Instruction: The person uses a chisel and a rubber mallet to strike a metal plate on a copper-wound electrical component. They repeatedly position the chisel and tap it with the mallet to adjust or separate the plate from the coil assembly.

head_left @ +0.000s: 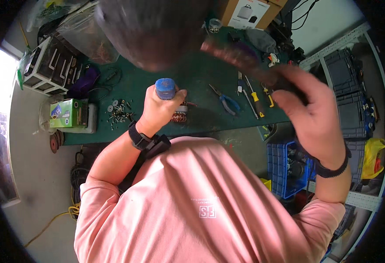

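My left hand [154, 111] is wrapped round an upright blue handle [165, 87], whose round top, worn and scuffed, faces up. Directly below that fist sits a coil-wound metal part [180, 115] with copper-coloured windings, partly hidden by the hand. Raised at the right, my right hand [317, 114] curls round a long brown bar-like tool [232, 57], smeared by motion, so its exact kind is unclear. Blue-handled pliers [225, 101] lie on the green table [201, 120] between the hands. A yellow-handled screwdriver [252, 93] rests nearer the right hand.
Loose screws and washers [120, 111] are scattered left of my left hand, near a green box [69, 113]. A white-framed drawer unit [52, 65] stands far left. Blue crates [284, 168] and shelving [367, 195] line the right. A dark rounded shape [153, 33] blocks the upper middle.
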Tool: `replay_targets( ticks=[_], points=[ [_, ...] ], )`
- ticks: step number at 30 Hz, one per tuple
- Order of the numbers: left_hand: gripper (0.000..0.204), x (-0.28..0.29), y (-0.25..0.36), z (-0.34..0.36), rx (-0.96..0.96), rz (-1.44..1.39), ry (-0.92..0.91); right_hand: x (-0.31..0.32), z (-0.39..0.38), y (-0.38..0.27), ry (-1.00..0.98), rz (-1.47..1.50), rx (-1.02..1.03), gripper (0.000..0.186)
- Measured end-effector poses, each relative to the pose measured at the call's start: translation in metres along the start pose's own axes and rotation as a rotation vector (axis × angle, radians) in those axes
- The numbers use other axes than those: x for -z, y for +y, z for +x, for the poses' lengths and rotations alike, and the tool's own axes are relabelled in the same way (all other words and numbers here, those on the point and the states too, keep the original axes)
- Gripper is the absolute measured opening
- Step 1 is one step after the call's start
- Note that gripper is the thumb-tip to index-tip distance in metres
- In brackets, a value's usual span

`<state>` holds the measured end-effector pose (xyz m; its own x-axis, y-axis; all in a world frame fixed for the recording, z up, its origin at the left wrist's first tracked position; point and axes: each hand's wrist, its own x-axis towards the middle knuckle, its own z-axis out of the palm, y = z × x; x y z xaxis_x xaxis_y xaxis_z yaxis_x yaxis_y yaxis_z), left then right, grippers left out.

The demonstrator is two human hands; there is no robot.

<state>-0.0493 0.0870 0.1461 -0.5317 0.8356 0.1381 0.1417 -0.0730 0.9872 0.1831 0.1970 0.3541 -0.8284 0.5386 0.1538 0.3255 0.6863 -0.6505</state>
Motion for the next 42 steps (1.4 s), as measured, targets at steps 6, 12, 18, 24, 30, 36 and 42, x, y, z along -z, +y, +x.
replay_targets(
  ticks=[6, 12, 18, 24, 30, 36, 42],
  points=[
    [0.011, -0.005, 0.002, 0.000, -0.071, -0.012, 0.027, -0.012, -0.008, 0.011, -0.061, -0.280, 0.079, 0.034],
    [0.012, 0.001, -0.008, -0.001, 0.001, 0.014, 0.010, 0.003, -0.006, -0.003, 0.055, -0.157, 0.069, 0.032],
    [0.013, -0.003, 0.000, -0.001, 0.014, 0.004, 0.019, -0.008, -0.012, -0.006, -0.031, -0.299, 0.031, 0.032],
    [0.014, 0.003, -0.004, -0.003, 0.020, -0.021, 0.032, 0.002, -0.008, -0.012, 0.054, -0.156, 0.073, 0.029],
    [0.016, -0.006, 0.002, 0.005, -0.007, -0.097, 0.027, -0.015, -0.015, 0.001, -0.041, -0.343, 0.018, 0.030],
    [0.016, 0.002, -0.003, 0.003, 0.033, -0.048, 0.038, -0.001, -0.007, -0.017, 0.053, -0.206, 0.060, 0.026],
    [0.017, -0.002, -0.001, 0.005, -0.001, -0.037, 0.042, -0.009, -0.007, -0.006, -0.001, -0.353, -0.039, 0.026]
  ],
)
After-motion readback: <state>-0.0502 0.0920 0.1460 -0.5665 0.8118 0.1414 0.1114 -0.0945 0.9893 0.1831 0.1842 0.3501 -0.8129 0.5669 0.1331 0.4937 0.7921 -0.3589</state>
